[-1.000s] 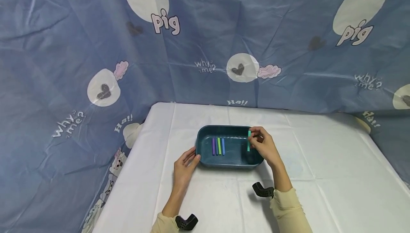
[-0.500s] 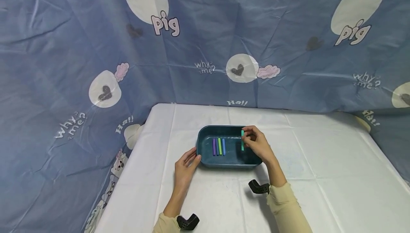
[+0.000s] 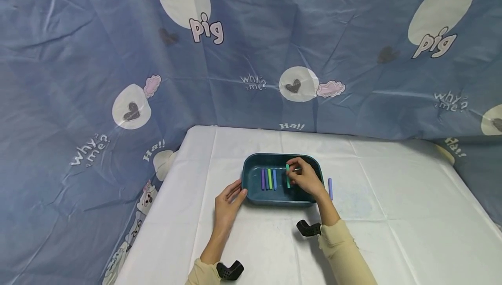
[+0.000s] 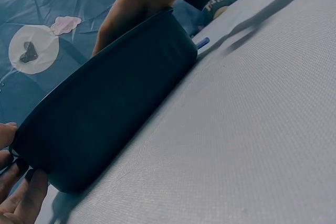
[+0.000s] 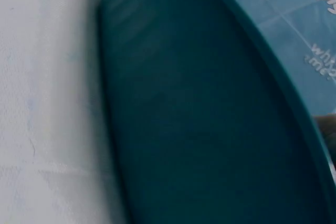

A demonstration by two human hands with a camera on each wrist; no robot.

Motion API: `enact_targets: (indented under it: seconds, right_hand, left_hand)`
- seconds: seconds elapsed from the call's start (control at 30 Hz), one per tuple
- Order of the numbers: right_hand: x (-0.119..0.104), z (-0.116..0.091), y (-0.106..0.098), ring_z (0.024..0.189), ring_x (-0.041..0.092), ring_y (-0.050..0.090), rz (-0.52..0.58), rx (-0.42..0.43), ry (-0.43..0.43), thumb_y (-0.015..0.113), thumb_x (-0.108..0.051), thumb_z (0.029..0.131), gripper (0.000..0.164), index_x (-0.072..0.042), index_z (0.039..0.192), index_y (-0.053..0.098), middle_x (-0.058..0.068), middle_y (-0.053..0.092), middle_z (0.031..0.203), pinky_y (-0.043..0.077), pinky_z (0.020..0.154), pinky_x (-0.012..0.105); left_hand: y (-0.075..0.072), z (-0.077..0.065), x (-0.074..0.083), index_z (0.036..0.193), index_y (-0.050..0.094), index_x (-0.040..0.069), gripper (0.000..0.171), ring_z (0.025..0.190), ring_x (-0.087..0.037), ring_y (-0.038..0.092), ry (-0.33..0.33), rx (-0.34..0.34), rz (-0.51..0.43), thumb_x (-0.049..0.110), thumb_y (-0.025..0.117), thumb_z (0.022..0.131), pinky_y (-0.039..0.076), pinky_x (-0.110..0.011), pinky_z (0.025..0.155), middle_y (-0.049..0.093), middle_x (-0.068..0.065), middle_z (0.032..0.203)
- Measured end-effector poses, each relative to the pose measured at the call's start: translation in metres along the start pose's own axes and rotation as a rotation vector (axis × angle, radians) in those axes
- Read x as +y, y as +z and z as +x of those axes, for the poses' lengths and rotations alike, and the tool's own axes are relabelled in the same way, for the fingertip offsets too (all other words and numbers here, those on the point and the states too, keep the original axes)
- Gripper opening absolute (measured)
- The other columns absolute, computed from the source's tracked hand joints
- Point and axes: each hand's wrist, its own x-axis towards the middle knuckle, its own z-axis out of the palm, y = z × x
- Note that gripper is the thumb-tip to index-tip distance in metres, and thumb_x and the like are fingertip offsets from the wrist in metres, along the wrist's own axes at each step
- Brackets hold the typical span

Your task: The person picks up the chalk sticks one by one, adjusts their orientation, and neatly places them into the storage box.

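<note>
A dark teal box (image 3: pixel 274 203) stands on the white cloth. My left hand (image 3: pixel 227 202) holds its left end, thumb at the near corner and fingers along the side; in the left wrist view the fingers (image 4: pixel 32 198) lie against the wall. Inside, a purple chalk stick (image 3: pixel 262 179), a dark blue chalk stick (image 3: pixel 266 180), a yellow-green chalk stick (image 3: pixel 269 179) and a light blue chalk stick (image 3: pixel 274 180) lie side by side. To their right, my right hand (image 3: pixel 307 180) pinches a green chalk stick (image 3: pixel 288 178), upright in the head view. The right wrist view shows mostly the box wall (image 5: pixel 199 103).
A periwinkle chalk stick (image 3: pixel 330 189) lies on the white cloth (image 3: pixel 392 180) right of the box, beside my right wrist. A faint bluish smudge (image 3: pixel 357 202) marks the cloth there. A blue printed curtain (image 3: pixel 243 49) hangs behind the table.
My right hand has carried the green chalk stick left and slightly lower, closer to the row in the box. The periwinkle chalk stick has come into view behind it. The left hand stays at the box.
</note>
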Motion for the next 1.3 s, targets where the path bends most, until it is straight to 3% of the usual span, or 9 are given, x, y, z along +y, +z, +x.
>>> enact_targets:
  seconds: [0.27,0.6,0.8,1.07,1.3]
  right_hand:
    - [0.003,0.006,0.011,0.078,0.016,0.063,-0.096,-0.043,0.05,0.057,0.002,0.088,0.028,0.003,0.116,0.052,0.01,0.055,0.087,0.054,0.057,0.028]
    - [-0.007,0.015,0.009,0.07,0.013,0.059,-0.191,-0.087,0.039,0.059,-0.001,0.087,0.029,0.004,0.115,0.052,0.01,0.055,0.086,0.055,0.056,0.028]
    - [-0.015,0.023,0.01,0.061,0.015,0.062,-0.269,-0.089,0.066,0.06,-0.002,0.087,0.029,0.002,0.114,0.053,0.015,0.06,0.089,0.055,0.056,0.03]
    - [-0.011,0.022,0.022,0.061,0.016,0.064,-0.357,-0.104,0.141,0.06,-0.001,0.088,0.027,0.002,0.113,0.055,0.017,0.062,0.092,0.055,0.057,0.03]
    - [-0.011,0.023,0.03,0.06,0.015,0.063,-0.41,-0.081,0.15,0.061,-0.004,0.087,0.023,0.001,0.109,0.057,0.014,0.062,0.09,0.053,0.056,0.028]
  left_hand:
    - [0.001,-0.001,0.002,0.122,0.063,0.006,0.045,0.115,-0.028,0.061,0.003,0.011,-0.004,0.02,0.075,0.081,0.05,-0.015,0.088,0.064,-0.015,0.122]
    - [0.003,0.004,0.006,0.122,0.062,0.004,0.045,0.114,-0.029,0.061,0.027,0.006,0.006,0.018,0.075,0.081,0.05,-0.015,0.088,0.064,-0.016,0.122]
    - [0.003,0.007,0.006,0.122,0.061,0.002,0.046,0.114,-0.031,0.061,0.039,0.007,0.007,0.018,0.075,0.082,0.05,-0.013,0.088,0.063,-0.018,0.122]
    - [0.0,0.0,0.006,0.123,0.06,-0.002,0.044,0.116,-0.035,0.058,-0.007,-0.009,0.004,0.011,0.073,0.083,0.049,-0.012,0.086,0.061,-0.022,0.124]
    - [-0.001,-0.001,0.004,0.123,0.062,0.004,0.045,0.115,-0.028,0.061,0.017,0.0,0.017,0.019,0.074,0.082,0.049,-0.013,0.088,0.063,-0.016,0.123]
